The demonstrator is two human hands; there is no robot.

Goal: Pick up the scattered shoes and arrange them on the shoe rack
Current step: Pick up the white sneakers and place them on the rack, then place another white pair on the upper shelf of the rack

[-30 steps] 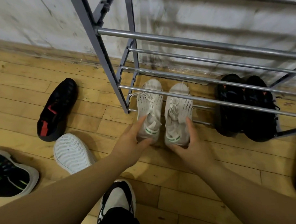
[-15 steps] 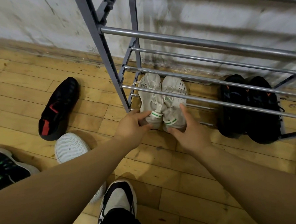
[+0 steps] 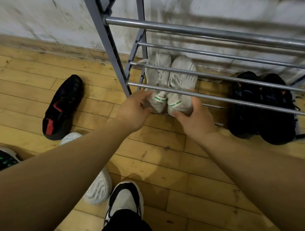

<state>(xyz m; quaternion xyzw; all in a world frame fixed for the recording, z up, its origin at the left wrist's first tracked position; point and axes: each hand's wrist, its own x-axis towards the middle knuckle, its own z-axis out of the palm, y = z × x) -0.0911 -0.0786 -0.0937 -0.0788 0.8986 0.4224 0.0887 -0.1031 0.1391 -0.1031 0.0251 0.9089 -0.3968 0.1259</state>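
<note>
The shoe rack (image 3: 203, 31) stands against the wall (image 3: 39, 13), across the upper middle and right of the frame. On its lowest tier, at the left end, the left pair (image 3: 181, 81) lies side by side, toes toward the wall. The left grip (image 3: 133, 111) holds the left heel, the right grip (image 3: 194, 120) the right heel. The right pair (image 3: 262, 122) sits on the same tier, well apart at frame right. On the floor (image 3: 164, 159) left of the rack lies a single shoe (image 3: 62, 107). Below it is an upturned shoe (image 3: 99, 187), partly under the left forearm (image 3: 68, 173). A cut-off shoe (image 3: 1, 160) sits at the left edge. The person's foot (image 3: 124, 199) is at bottom centre, beside the upturned shoe.
</note>
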